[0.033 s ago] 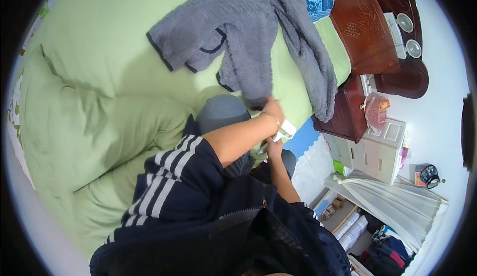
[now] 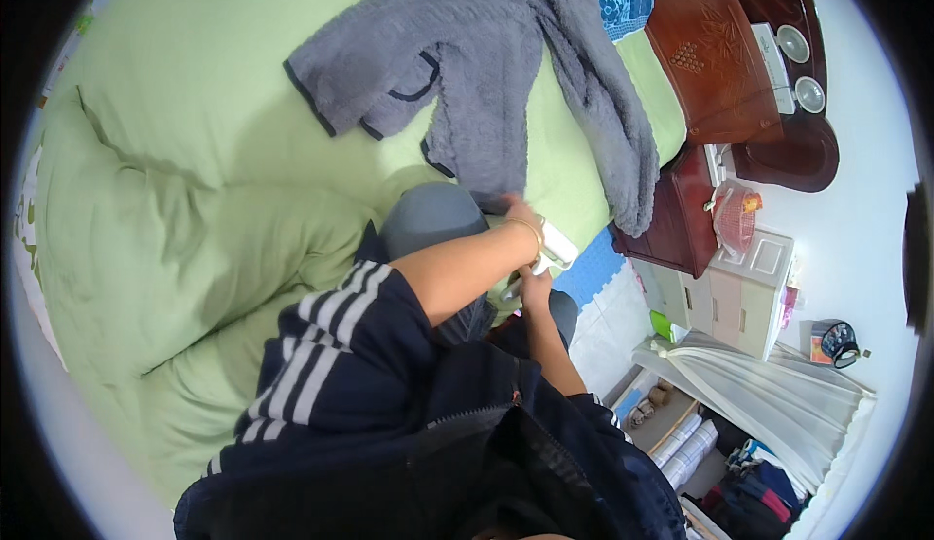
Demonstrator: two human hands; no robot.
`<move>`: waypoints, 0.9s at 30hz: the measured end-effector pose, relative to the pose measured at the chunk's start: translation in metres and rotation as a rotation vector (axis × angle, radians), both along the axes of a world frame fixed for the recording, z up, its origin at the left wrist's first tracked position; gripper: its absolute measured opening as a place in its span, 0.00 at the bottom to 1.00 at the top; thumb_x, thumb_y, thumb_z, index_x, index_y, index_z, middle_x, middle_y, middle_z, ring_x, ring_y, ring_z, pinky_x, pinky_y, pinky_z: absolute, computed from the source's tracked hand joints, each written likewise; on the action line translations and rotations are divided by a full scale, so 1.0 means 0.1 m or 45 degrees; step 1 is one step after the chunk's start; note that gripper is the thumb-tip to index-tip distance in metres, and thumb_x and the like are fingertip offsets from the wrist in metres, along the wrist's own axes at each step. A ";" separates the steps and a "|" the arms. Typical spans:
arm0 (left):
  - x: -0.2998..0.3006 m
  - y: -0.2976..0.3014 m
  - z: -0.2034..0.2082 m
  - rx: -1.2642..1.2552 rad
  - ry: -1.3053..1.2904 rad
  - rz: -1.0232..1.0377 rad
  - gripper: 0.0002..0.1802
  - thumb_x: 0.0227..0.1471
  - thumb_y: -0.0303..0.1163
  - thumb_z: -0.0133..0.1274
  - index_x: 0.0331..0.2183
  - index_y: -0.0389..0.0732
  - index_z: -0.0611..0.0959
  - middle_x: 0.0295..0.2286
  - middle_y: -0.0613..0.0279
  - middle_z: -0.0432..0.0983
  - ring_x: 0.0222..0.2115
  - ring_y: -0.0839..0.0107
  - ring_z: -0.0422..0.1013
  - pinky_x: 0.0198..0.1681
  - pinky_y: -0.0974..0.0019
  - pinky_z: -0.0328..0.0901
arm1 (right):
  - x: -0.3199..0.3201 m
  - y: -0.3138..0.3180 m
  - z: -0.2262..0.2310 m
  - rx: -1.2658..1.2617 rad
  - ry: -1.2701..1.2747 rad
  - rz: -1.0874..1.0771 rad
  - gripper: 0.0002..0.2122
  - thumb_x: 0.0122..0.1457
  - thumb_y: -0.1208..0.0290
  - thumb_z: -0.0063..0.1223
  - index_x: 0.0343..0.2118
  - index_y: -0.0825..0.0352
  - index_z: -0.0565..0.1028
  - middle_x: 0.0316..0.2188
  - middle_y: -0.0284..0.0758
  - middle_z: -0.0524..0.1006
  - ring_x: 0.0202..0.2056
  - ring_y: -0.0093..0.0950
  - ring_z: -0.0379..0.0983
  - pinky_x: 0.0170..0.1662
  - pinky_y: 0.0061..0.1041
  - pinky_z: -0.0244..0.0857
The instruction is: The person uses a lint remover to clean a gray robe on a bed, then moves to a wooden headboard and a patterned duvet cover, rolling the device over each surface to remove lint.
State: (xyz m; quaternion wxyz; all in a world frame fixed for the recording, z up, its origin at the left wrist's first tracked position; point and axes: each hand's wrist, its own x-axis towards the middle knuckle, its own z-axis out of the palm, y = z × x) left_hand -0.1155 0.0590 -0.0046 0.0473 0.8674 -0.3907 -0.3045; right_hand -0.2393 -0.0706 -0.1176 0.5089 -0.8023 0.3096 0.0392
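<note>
A grey fleece jacket (image 2: 486,63) with dark trim lies spread on the green bedcover (image 2: 195,151), one sleeve trailing toward the bed's right edge. My left hand (image 2: 511,211), with a thin bracelet at the wrist, reaches across my grey-trousered knee (image 2: 433,219) and closes on the jacket's lower hem. My right hand (image 2: 533,282) sits just below it at the bed's edge, against a small white object (image 2: 557,246). Its fingers are hidden, so its grip is unclear. My dark sleeve with white stripes (image 2: 331,345) fills the lower middle.
A dark red wooden headboard (image 2: 710,54) and nightstand (image 2: 681,219) stand to the right of the bed. A pale drawer unit (image 2: 739,297) carries a pink mesh item (image 2: 735,214). Blue floor mats (image 2: 593,272), a white curtain and stacked boxes crowd the lower right.
</note>
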 end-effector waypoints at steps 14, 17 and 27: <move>0.02 -0.26 -0.74 0.245 -0.436 0.360 0.20 0.48 0.37 0.44 0.43 0.40 0.74 0.45 0.53 0.65 0.47 0.46 0.59 0.39 0.38 0.60 | -0.01 -0.02 -0.16 -0.056 0.011 -0.005 0.06 0.48 0.71 0.51 0.24 0.67 0.68 0.19 0.29 0.69 0.22 0.20 0.64 0.27 0.22 0.59; 0.13 -0.51 -0.90 0.243 -0.397 0.375 0.18 0.48 0.34 0.43 0.41 0.39 0.76 0.42 0.53 0.67 0.45 0.48 0.62 0.35 0.43 0.64 | -0.02 -0.03 -0.10 -0.037 0.008 -0.039 0.06 0.48 0.71 0.51 0.23 0.67 0.68 0.19 0.29 0.69 0.23 0.20 0.64 0.27 0.21 0.59; 0.79 1.51 0.21 -1.939 -0.291 1.559 0.13 0.40 0.17 0.43 0.30 0.41 0.78 0.27 0.63 0.74 0.27 0.69 0.70 0.32 0.67 0.65 | -0.08 -0.18 -0.27 -0.034 0.060 -0.033 0.09 0.47 0.69 0.54 0.23 0.68 0.67 0.18 0.32 0.68 0.21 0.22 0.63 0.28 0.23 0.59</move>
